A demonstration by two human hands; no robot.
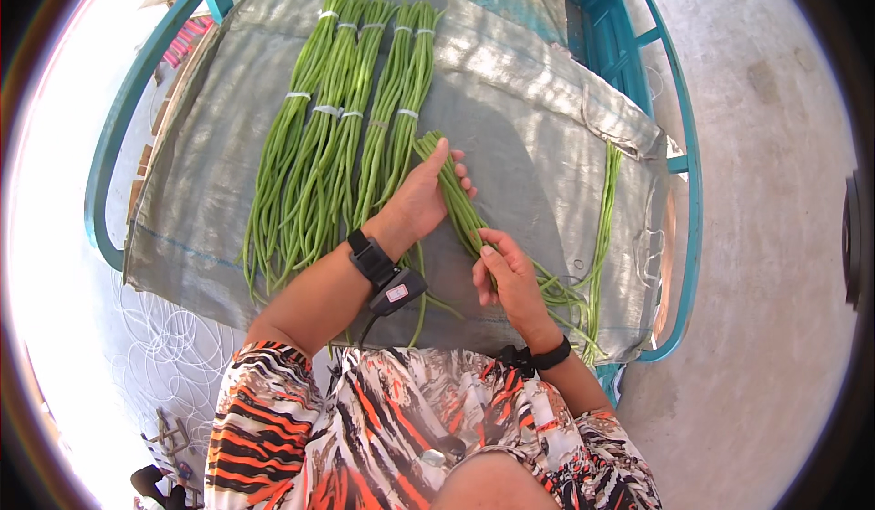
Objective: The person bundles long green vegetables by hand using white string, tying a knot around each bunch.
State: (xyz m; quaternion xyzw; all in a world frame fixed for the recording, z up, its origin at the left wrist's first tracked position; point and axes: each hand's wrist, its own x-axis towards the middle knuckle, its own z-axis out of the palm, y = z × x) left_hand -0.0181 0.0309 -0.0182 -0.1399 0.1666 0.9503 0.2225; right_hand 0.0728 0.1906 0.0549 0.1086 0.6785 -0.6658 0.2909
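Note:
A loose bunch of long green yard-long beans (461, 205) slants across the grey woven sheet (510, 136). My left hand (424, 193) is wrapped round its upper end, the thumb lying along the beans. Lower down, my right hand (512, 278) has its fingers curled about the same bunch; its fingertips are partly hidden. The thin ends trail off beyond my right hand. To the left, several bundles of yard-long beans (314, 154) lie side by side, bound with white ties (330, 110). A few loose beans (603, 227) lie at the right, touching the trailing ends.
Teal metal rails (685, 191) curve round the sheet on both sides. White cord (169, 328) lies tangled on the ground at the left. A concrete floor (747, 236) stretches to the right. Both my wrists wear black straps, the left with a small black box (397, 291).

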